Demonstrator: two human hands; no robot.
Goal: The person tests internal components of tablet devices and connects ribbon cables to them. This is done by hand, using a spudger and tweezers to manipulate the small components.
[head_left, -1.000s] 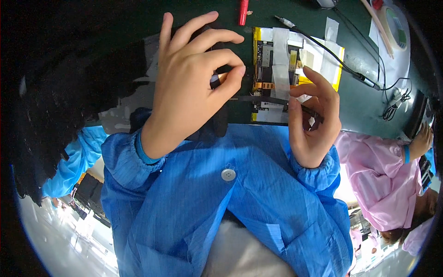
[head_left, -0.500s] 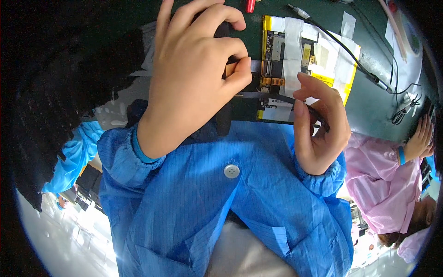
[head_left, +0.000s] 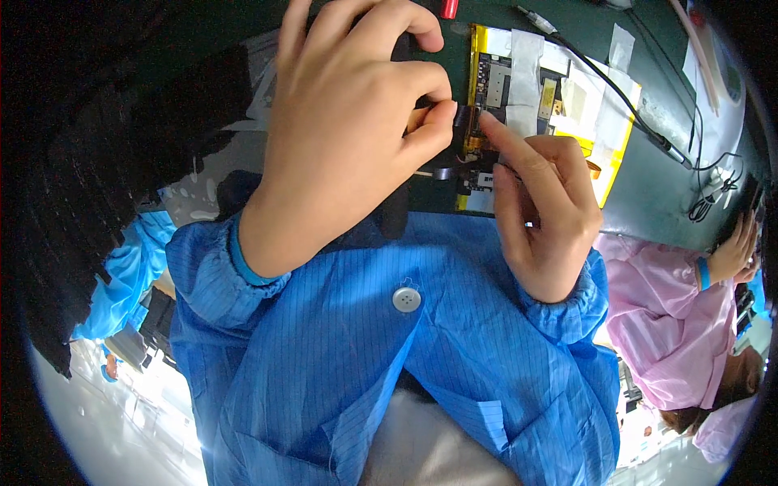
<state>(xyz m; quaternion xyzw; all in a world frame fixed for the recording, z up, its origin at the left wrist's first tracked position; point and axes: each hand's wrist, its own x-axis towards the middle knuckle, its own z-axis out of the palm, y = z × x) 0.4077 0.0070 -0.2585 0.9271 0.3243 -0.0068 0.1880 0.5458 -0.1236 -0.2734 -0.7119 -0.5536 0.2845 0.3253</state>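
My left hand (head_left: 348, 121) is closed, thumb against index finger, pinching a short flex cable (head_left: 462, 116) at the left edge of a circuit board (head_left: 494, 77). A brownish bit shows between those fingers; the rest is hidden. My right hand (head_left: 551, 182) reaches over the board, index finger stretched to its left edge beside the cable end. Its thumb stands apart, lower down, and the other fingers curl. Nothing held shows in it, though its palm is hidden. A thin dark strip with a greyish end (head_left: 440, 173) lies below the pinch, partly under my right hand.
The board sits on a yellow-edged panel (head_left: 620, 162) with pale tape strips (head_left: 527, 61). A black cable with a metal plug (head_left: 539, 20) crosses its upper right. A red cylinder (head_left: 450, 8) lies at the far edge. Another person in a pink sleeve (head_left: 656, 283) works on the right.
My right hand has moved left and its index finger has stretched out to the board's edge. The dark strip no longer shows between its thumb and index finger. My left hand keeps its pinch.
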